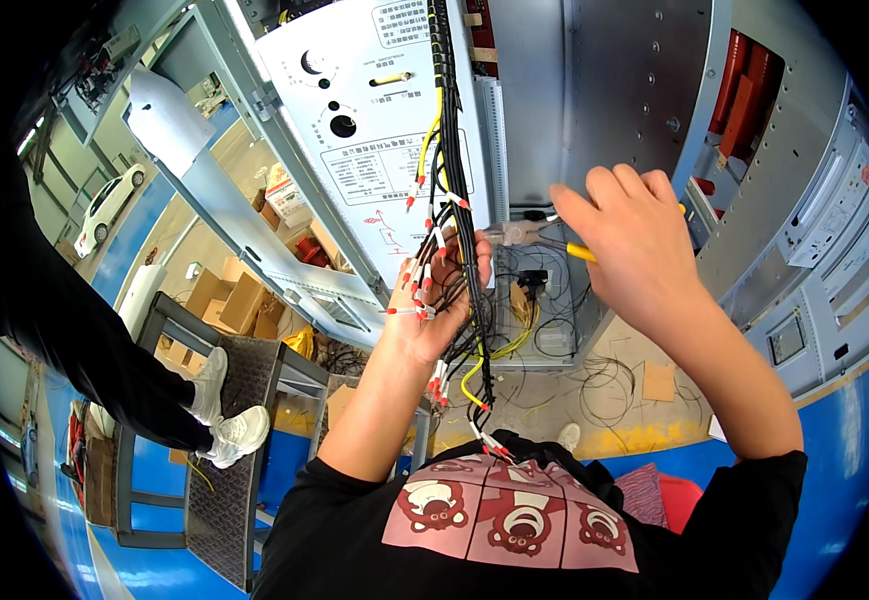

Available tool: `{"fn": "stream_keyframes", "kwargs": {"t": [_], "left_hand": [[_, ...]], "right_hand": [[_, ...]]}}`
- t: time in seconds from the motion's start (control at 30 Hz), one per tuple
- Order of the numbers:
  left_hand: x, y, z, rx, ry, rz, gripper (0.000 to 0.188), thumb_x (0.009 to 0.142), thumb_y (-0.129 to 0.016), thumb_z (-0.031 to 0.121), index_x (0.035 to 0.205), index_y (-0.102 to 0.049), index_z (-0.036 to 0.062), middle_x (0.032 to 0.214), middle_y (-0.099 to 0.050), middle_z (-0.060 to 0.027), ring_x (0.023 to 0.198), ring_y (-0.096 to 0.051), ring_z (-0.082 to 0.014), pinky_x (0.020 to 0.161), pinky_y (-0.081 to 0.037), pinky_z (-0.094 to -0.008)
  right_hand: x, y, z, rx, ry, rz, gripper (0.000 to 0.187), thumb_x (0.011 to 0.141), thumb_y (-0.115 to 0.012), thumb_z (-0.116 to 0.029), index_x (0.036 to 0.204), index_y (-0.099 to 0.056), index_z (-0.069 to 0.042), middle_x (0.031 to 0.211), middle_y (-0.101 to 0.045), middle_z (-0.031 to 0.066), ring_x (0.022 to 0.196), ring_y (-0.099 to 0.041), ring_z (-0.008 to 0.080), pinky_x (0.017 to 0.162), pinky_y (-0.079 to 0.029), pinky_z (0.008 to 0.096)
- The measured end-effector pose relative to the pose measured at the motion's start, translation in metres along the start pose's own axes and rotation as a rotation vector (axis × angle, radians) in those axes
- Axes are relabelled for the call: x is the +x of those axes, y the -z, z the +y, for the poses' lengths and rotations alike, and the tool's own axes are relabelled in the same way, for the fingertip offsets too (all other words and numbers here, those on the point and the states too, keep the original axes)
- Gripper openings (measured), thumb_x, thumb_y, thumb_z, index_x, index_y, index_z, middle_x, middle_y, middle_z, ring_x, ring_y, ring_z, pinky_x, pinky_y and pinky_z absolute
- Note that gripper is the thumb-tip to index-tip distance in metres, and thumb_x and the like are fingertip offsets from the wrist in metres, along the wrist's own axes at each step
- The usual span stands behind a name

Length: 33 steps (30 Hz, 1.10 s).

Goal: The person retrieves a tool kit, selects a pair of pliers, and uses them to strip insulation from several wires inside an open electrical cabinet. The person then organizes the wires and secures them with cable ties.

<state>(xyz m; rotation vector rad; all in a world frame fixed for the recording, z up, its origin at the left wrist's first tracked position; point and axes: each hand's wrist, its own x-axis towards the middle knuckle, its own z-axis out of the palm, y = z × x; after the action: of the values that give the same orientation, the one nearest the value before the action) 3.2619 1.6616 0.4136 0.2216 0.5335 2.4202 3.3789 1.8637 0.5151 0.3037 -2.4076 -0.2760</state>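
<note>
A thick bundle of black wires (454, 150) hangs down in front of the open cabinet, with a few yellow wires in it. Its loose ends carry white sleeves and red tips (422, 275). My left hand (432, 325) is closed around the wires from behind, partly hidden by them. In my right hand (634, 235) is a pair of pliers (522, 233) with yellow handles. The metal jaws point left and reach the bundle beside my left fingertips. Whether they grip anything there, I cannot make out.
A white printed panel (354, 120) stands behind the bundle. Loose wires lie in the cabinet bottom (554, 320) and on the floor. At left, another person's shoes (239, 435) rest on a metal step platform (229, 500). Cardboard boxes (229, 300) stand beyond the cabinet door.
</note>
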Motion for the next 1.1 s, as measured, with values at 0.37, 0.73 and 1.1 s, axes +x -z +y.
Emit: {"fn": "stream_keyframes", "kwargs": {"t": [0.37, 0.73, 1.1], "left_hand": [[-0.018, 0.004, -0.015, 0.127, 0.040, 0.133, 0.029, 0.097, -0.063, 0.022, 0.111, -0.060, -0.0029, 0.094, -0.068, -0.0140, 0.082, -0.069, -0.0197, 0.073, -0.061, -0.0276], [-0.026, 0.011, -0.009, -0.008, 0.076, 0.058, 0.027, 0.100, -0.057, 0.020, 0.115, -0.060, -0.0018, 0.099, -0.065, -0.0215, 0.089, -0.066, -0.0265, 0.074, -0.062, -0.0313], [-0.032, -0.005, -0.012, 0.030, 0.002, 0.138, 0.040, 0.101, -0.054, 0.031, 0.122, -0.056, -0.0031, 0.093, -0.064, -0.0189, 0.087, -0.065, -0.0254, 0.074, -0.061, -0.0305]], "right_hand": [[-0.019, -0.020, -0.011, -0.013, 0.020, 0.029, 0.043, 0.070, -0.065, -0.001, 0.112, -0.064, -0.008, 0.089, -0.054, 0.0050, 0.092, -0.053, 0.0221, 0.081, -0.038, 0.0364], [-0.018, -0.026, -0.016, 0.030, 0.007, 0.131, 0.036, 0.074, -0.062, -0.004, 0.110, -0.065, -0.008, 0.088, -0.054, 0.0043, 0.091, -0.052, 0.0214, 0.079, -0.037, 0.0350], [-0.018, -0.039, 0.000, 0.100, 0.112, 0.103, 0.012, 0.074, -0.063, -0.009, 0.085, -0.062, -0.010, 0.070, -0.054, 0.0029, 0.069, -0.057, 0.0207, 0.069, -0.041, 0.0338]]}}
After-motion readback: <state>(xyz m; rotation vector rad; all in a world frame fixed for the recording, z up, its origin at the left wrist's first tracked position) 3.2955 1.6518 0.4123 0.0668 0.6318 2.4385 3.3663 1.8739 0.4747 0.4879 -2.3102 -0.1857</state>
